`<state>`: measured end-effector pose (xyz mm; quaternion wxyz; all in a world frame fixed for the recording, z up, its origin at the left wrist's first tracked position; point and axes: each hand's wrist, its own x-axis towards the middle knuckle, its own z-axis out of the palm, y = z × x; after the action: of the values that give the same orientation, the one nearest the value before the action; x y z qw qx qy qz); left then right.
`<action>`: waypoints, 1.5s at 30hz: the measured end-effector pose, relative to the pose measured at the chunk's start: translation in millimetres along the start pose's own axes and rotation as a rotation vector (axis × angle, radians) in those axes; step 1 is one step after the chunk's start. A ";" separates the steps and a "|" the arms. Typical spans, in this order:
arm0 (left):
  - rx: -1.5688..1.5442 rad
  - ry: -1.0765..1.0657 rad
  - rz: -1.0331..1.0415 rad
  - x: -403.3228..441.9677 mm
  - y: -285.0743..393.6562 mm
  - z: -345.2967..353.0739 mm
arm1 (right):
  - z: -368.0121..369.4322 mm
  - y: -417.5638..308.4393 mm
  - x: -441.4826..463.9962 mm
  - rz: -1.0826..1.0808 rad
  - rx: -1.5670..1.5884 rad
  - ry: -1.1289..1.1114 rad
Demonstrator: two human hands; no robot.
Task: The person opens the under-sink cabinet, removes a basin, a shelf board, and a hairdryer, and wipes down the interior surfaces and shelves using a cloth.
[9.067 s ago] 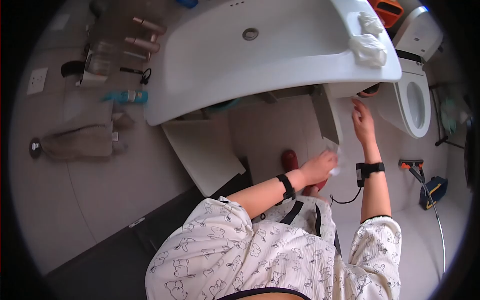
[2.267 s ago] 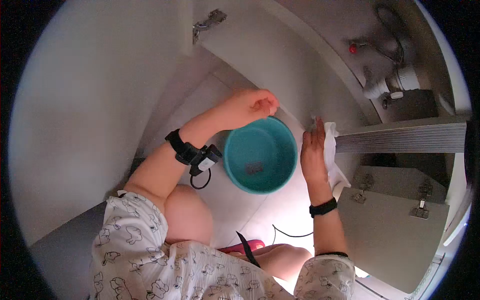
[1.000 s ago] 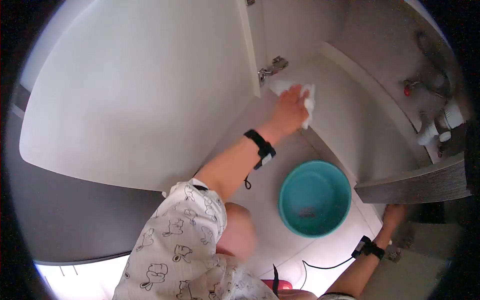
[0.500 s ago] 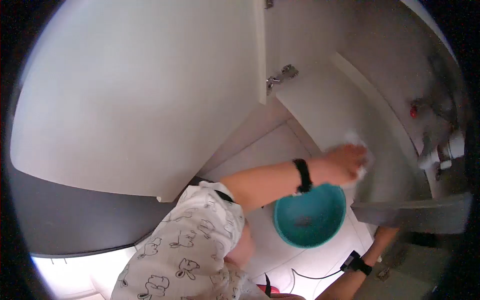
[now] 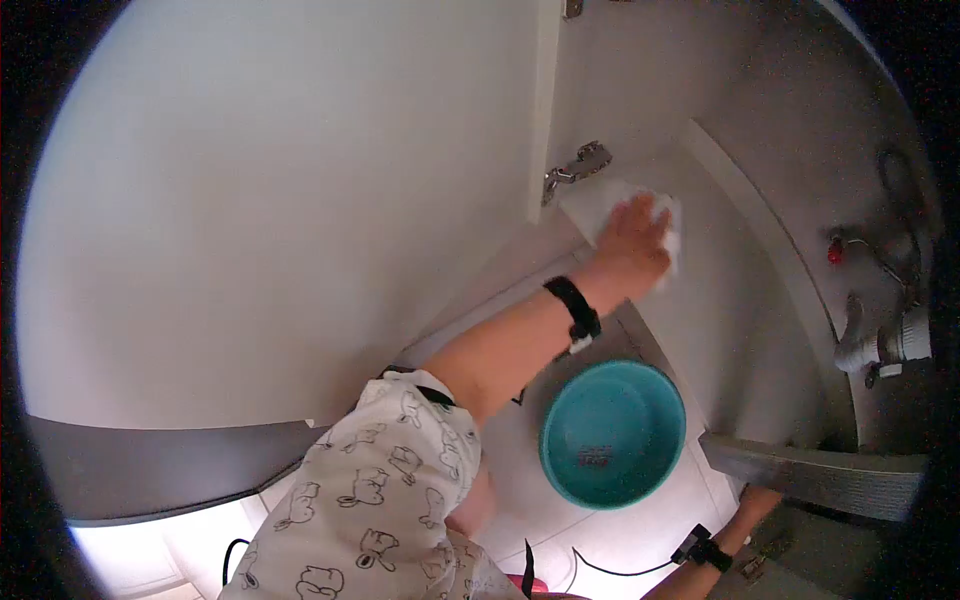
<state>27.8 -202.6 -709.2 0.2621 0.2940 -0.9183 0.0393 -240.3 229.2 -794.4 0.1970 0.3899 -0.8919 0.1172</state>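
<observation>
My left hand [image 5: 635,240] presses a white cloth [image 5: 672,235] against the pale cabinet floor [image 5: 740,300], close to the metal hinge. Its fingers lie over the cloth, and a black band circles the wrist. At the lower right, my right hand [image 5: 762,499] reaches up to the underside of a grey panel edge [image 5: 810,470]. Its fingers are mostly hidden there, so their grip does not show. A black strap with a small device is on that wrist.
A teal basin [image 5: 615,435] stands on the tiled floor below my left forearm. The large white cabinet door [image 5: 280,220] hangs open at the left on its hinge [image 5: 580,170]. White drain pipes [image 5: 885,345] and a red fitting [image 5: 835,250] are at the right. A thin cable [image 5: 625,573] runs near my right wrist.
My left hand has slid the cloth across the cabinet floor, away from me and to the left, toward the hinge. My right hand stays by the panel edge. The view has shifted slightly.
</observation>
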 end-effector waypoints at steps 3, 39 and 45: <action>0.037 -0.035 -0.140 -0.8 -30.9 -8.9 | 1.1 -1.0 -1.6 0.003 0.006 0.007; -0.307 -0.619 -0.093 140.7 56.9 19.4 | -9.9 -35.0 -13.8 0.120 -0.003 -0.036; -0.309 -0.451 0.087 114.9 140.7 63.7 | -7.3 -44.7 -3.8 0.086 -0.042 -0.013</action>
<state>-159.5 -160.7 -694.4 0.0907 0.2123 -0.9603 -0.1566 -202.9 204.4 -787.1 0.1941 0.3475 -0.9114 0.1042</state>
